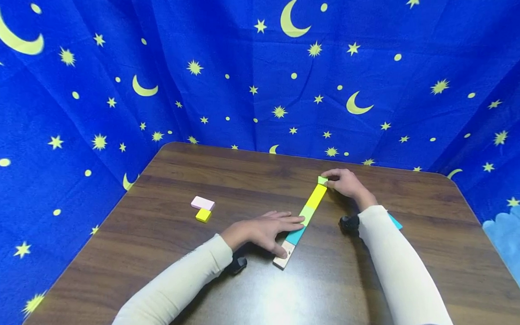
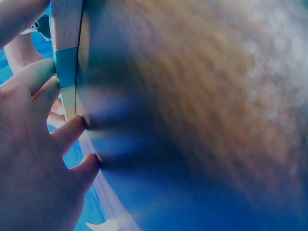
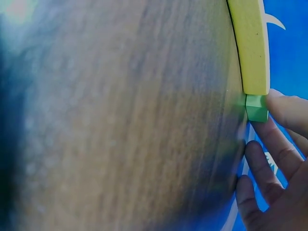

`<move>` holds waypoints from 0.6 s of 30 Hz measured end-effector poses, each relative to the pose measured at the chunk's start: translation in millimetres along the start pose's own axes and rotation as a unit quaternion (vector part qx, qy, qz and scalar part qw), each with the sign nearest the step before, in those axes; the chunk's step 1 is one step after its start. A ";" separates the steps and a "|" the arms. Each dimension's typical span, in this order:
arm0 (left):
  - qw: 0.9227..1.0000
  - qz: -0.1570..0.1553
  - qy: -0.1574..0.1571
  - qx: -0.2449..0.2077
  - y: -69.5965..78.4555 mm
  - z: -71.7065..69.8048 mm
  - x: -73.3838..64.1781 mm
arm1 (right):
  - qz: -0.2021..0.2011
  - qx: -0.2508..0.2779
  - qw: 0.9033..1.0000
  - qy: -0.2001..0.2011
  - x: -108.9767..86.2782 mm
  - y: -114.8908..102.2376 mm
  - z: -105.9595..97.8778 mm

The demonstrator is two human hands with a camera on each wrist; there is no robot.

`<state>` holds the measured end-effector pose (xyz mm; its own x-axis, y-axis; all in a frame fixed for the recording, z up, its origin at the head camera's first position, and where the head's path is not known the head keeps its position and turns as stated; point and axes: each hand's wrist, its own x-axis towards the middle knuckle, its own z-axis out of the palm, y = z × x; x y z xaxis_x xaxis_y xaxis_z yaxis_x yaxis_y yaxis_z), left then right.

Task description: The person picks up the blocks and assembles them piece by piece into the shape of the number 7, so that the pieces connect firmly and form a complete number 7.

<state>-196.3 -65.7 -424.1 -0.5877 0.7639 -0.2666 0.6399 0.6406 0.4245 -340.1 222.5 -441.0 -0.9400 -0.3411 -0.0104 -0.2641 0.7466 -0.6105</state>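
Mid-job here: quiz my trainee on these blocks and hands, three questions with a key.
1. What is the right hand touching?
2. True or false: in the head view, the pink block lies left of the plain wooden block.
3. Fill in: between the teal block and the long yellow block lies the ___.

Key: 1. The small green block. 2. True. 3. Light green block.
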 end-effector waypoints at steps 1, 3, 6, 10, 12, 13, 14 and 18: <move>1.000 0.000 0.000 -0.001 0.2 -0.3 -0.2 | 0.001 0.000 1.000 -0.002 -0.4 -0.3 0.0; 1.000 0.000 -0.001 -0.001 -0.2 -0.3 -0.1 | 0.004 0.000 1.000 -0.003 -0.8 -0.3 0.0; 1.000 0.001 0.000 0.002 -0.6 -0.4 0.3 | 0.005 0.003 1.000 -0.003 -0.8 -0.2 0.0; 1.000 0.005 0.000 0.005 -1.2 0.4 1.3 | -0.005 0.006 1.000 -0.001 -1.5 0.6 -0.3; 1.000 0.008 -0.001 0.005 -1.6 1.2 1.8 | -0.010 0.013 1.000 -0.002 -2.3 0.7 -0.4; 1.000 0.009 0.000 0.006 -1.8 1.5 1.9 | -0.012 0.016 1.000 -0.003 -2.6 0.8 -0.6; 1.000 0.010 0.000 0.006 -2.0 1.7 2.1 | -0.013 0.019 1.000 -0.003 -3.0 0.7 -0.9; 1.000 0.006 0.001 0.003 -2.7 2.1 2.2 | -0.013 0.016 1.000 -0.007 -4.7 -1.3 -5.6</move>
<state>-198.3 -65.6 -427.6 -0.5807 0.7715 -0.2602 0.6498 0.6317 0.4229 -336.5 226.4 -435.7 -0.9298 -0.3680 -0.0043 -0.2816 0.7190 -0.6354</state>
